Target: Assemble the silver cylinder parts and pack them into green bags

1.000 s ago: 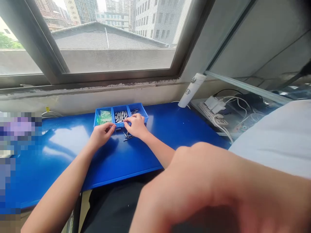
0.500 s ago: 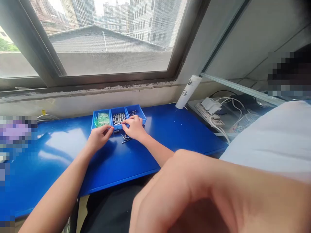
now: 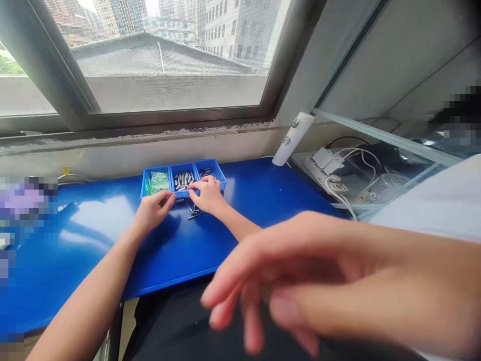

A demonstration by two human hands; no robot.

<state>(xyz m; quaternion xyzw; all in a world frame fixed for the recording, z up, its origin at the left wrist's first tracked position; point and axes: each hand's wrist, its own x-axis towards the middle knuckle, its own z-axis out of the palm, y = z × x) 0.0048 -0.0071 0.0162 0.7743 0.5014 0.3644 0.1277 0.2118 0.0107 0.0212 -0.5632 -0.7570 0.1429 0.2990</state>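
Note:
My left hand [image 3: 156, 209] is at the front left of a blue compartment tray [image 3: 173, 184], thumb and index finger pinched near its front edge. My right hand [image 3: 207, 194] reaches over the front right of the tray, fingertips drawn together by the middle compartment. What either pinch holds, if anything, is too small to make out. In the left compartment lie clear green plastic pieces [image 3: 160, 180]. Short silver-and-black cylinders [image 3: 184, 179] fill the middle, and thin dark metal pieces [image 3: 205, 172] lie in the right one. Several slim metal rods [image 3: 195, 215] rest on the table below my right hand.
Another person's hand [image 3: 300, 271], blurred, reaches in from the right, close to the camera above my right forearm. A white bottle [image 3: 293, 139] stands at the back of the blue table [image 3: 180, 260]. A power strip [image 3: 325, 173] with cables lies on a shelf at right.
The other person's hand has loosened from a curled shape, its fingers now hanging apart, and that person has shifted right. My hands stay almost where they were.

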